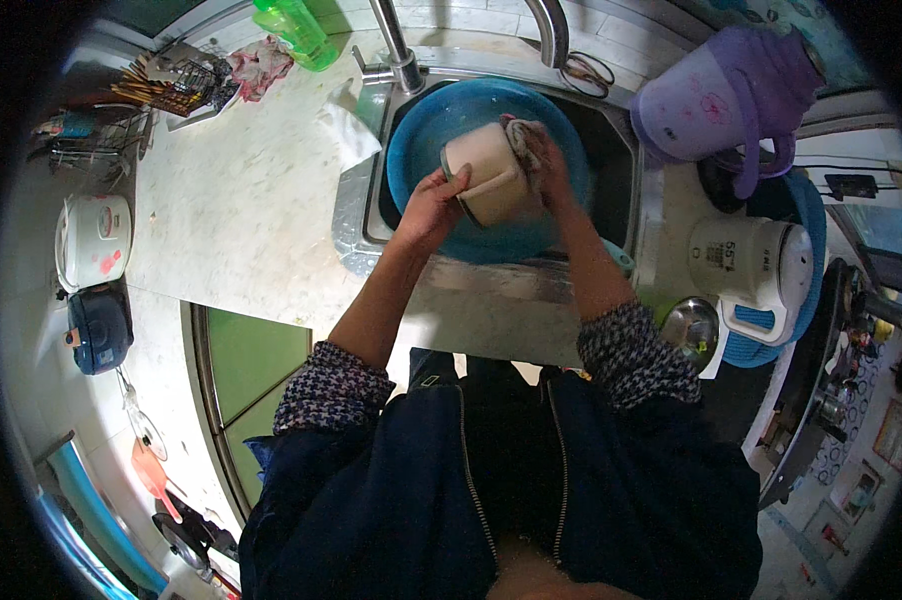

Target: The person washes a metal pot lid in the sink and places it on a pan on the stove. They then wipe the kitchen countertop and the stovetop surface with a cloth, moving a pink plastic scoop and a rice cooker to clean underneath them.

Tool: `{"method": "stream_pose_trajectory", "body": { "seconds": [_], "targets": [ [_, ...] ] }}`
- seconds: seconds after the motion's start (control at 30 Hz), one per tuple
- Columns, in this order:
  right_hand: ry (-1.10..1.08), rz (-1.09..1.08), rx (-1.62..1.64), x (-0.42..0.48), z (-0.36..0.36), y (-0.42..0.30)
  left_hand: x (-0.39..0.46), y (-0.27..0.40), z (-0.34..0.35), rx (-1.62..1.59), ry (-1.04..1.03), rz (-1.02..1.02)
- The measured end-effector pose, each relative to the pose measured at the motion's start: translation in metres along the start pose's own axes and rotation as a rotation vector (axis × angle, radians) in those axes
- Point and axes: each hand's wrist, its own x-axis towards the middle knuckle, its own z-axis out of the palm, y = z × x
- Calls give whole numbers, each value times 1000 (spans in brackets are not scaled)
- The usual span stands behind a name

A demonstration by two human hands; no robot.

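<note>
My left hand (437, 204) grips the near-left end of a cream cylindrical container (485, 161) with a dark rim, thumb lying on its outer side. The container is tipped on its side above a blue plastic basin (413, 135). My right hand (550, 166) holds a crumpled cloth (524, 142) against the container's right end; the fingers are partly hidden and blurred. The basin sits in a stainless steel sink (635, 225), below both forearms' reach. Whatever is inside the container cannot be seen.
A metal faucet (402, 56) rises behind the basin. On the right stand a purple thermos jug (691, 105), a white electric kettle (736, 247) and a metal bowl (691, 330). A white cloth (350, 127) lies left of the sink; a green bottle (297, 34) stands behind it.
</note>
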Motion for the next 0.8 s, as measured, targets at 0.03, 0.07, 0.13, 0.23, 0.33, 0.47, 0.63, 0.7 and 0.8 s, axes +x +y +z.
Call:
{"method": "stream_pose_trajectory", "body": {
  "seconds": [0.03, 0.07, 0.13, 0.23, 0.33, 0.47, 0.63, 0.7, 0.8],
  "targets": [
    [-46, 20, -57, 9, -8, 4, -4, 0, 1, -4, 43, -26],
    [-92, 40, -113, 15, -14, 8, -7, -2, -1, -126, 62, 0],
    [-125, -89, -605, 50, -59, 45, -2, -2, -5, -158, 84, -9],
    [123, -585, -1464, 48, -56, 54, -1, -2, -23, -216, 120, 45],
    [139, -354, -1464, 50, -66, 78, 9, -3, -18, -294, 66, 51],
    [83, 50, -588, 40, -67, 70, 25, -13, -20, -322, 183, 91],
    [298, -470, -650, -39, 37, 3, 30, -17, -8, -357, 162, 139],
    [186, -747, -916, -40, 45, 10, 35, -20, 5, -335, 60, 123],
    [131, -962, -1030, -33, 43, 22, 42, -35, -12, -689, -16, -80]
  ]
}}
